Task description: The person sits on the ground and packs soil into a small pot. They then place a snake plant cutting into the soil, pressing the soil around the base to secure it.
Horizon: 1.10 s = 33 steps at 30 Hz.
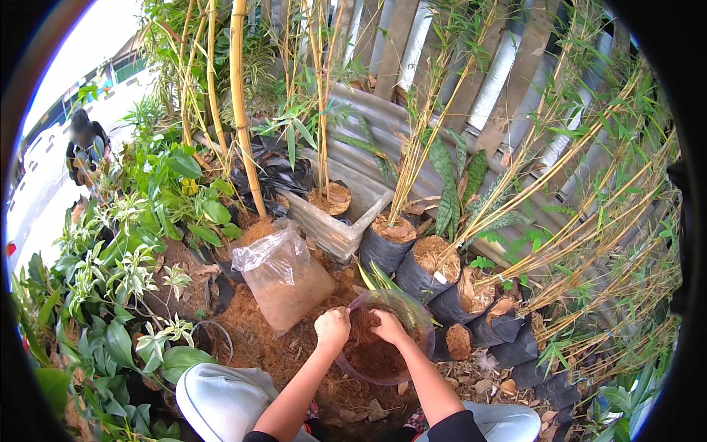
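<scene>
A round, see-through purple-tinted plastic tub (362,371) stands on the ground before me, with dark brown soil or coir in it. My left hand (333,327) is closed on the tub's left rim. Inside the tub, my right hand (390,327) has its fingers curled at the brown material; whether it grips some of it, I cannot tell. Behind my left hand leans a clear plastic bag (287,282) filled with light brown fibrous material, its top loosely gathered. Loose reddish-brown coir (248,315) lies around the bag and tub.
Black grow bags (411,273) with bamboo run along the right. A concrete trough (353,235) stands behind the plastic bag. A wire ring (221,331) lies at the left among leafy plants (121,342). Corrugated metal sheet (409,149) borders the back. Another person (85,146) is at the far left.
</scene>
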Tool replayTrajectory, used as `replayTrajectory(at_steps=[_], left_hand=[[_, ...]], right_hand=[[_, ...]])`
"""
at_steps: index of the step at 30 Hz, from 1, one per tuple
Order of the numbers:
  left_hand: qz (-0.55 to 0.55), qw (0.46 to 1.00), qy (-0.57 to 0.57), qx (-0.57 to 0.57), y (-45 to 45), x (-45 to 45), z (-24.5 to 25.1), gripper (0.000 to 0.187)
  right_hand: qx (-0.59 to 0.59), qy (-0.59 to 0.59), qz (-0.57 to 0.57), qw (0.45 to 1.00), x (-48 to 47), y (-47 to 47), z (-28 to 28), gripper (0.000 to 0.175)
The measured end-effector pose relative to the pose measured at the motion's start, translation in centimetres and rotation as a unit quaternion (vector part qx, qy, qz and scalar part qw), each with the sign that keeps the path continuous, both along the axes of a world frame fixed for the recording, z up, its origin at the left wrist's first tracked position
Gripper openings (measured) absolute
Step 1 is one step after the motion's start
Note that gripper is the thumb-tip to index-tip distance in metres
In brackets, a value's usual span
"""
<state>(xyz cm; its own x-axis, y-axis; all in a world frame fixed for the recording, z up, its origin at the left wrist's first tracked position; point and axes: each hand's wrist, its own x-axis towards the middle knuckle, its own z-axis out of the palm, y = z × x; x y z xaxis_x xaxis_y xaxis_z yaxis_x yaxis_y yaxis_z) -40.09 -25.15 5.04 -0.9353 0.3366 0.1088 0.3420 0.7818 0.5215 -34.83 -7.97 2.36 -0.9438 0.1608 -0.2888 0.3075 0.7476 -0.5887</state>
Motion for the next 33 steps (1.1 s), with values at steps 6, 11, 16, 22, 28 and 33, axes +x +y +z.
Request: replayTrajectory(at_steps=[6,11,16,22,28,33], left_hand=[[0.000,0.999,0.019,0.025,0.3,-0.2,-0.3,0.028],[0.007,0.999,0.000,0.034,0.5,-0.2,-0.3,0.026],[0.003,0.999,-0.002,0.050,0.4,-0.3,-0.1,0.025],[0.014,0.998,-0.014,0.066,0.6,-0.2,0.3,0.024],[0.015,0.998,0.001,0.055,0.6,-0.2,0.4,0.024],[0.006,0.999,0.011,0.046,0.5,-0.2,0.4,0.028]], right_hand=[[0.175,-0.194,0.051,0.964,-3.7,-1.3,1.7,0.037],[0.113,-0.136,-0.055,0.983,-6.0,-2.5,-3.2,0.031],[0.173,-0.101,-0.065,0.978,-6.2,-4.9,-9.3,0.051],[0.076,-0.193,0.070,0.976,-5.8,-3.2,-8.4,0.062],[0.009,-0.098,0.230,0.968,-2.8,-1.9,-5.3,0.057],[0.095,-0.080,0.360,0.924,2.8,0.6,-1.4,0.046]])
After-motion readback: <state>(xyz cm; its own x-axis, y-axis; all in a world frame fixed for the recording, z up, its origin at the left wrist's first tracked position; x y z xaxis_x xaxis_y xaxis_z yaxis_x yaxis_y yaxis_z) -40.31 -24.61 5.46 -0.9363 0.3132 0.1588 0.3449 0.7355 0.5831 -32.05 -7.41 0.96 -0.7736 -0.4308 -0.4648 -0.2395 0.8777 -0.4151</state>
